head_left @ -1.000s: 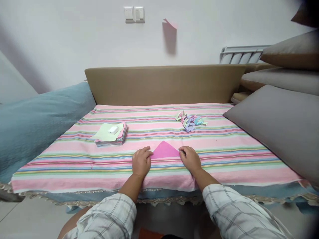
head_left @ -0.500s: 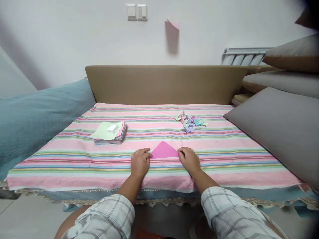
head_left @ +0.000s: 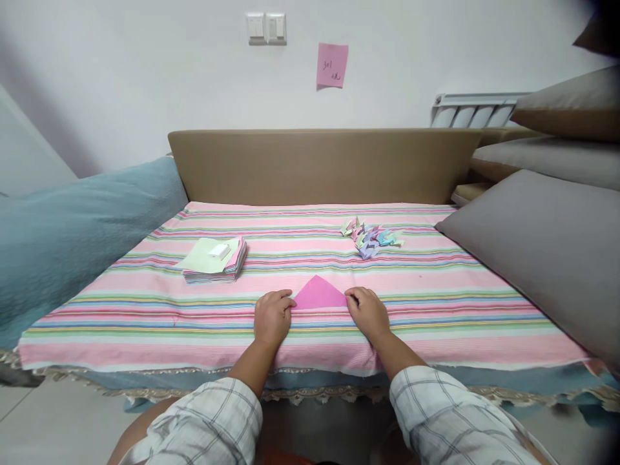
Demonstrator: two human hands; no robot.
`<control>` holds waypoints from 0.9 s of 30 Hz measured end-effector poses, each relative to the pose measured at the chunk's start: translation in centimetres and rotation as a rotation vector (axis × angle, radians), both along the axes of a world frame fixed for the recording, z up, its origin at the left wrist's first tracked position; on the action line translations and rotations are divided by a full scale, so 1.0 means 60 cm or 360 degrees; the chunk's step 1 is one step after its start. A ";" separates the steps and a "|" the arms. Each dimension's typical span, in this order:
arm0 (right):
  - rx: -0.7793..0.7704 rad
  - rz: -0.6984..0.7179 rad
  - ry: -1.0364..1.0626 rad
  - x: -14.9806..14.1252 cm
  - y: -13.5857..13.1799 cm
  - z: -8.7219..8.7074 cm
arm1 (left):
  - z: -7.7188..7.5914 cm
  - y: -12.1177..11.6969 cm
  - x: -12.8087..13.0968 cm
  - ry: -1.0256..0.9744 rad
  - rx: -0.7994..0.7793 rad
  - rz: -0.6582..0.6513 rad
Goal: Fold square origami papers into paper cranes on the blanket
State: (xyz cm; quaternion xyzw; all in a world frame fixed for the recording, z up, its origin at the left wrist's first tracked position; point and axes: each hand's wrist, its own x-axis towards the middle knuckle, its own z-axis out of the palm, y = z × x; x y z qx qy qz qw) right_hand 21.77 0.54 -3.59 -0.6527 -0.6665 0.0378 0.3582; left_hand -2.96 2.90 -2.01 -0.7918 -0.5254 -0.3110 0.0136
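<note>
A sheet of pink paper, folded into a triangle, lies on the striped cloth with its point facing away from me. My left hand pinches the triangle's left corner between thumb and fingers. At the opposite corner, my right hand holds the paper in the same kind of pinch. The long folded edge faces me and runs between both hands.
To the left sits a stack of coloured paper with a small white block on top. Several folded paper pieces lie in a heap behind the triangle. Grey cushions flank the right side. A pink note hangs on the wall.
The pink note on the wall has swung down from a lifted position and now hangs flat. My hands and the folded paper have hardly moved; the view has tilted slightly.
</note>
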 end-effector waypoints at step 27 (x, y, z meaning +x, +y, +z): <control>0.0363 0.0508 -0.0491 -0.021 -0.030 0.009 | -0.003 -0.054 0.064 0.0477 0.0135 -0.0700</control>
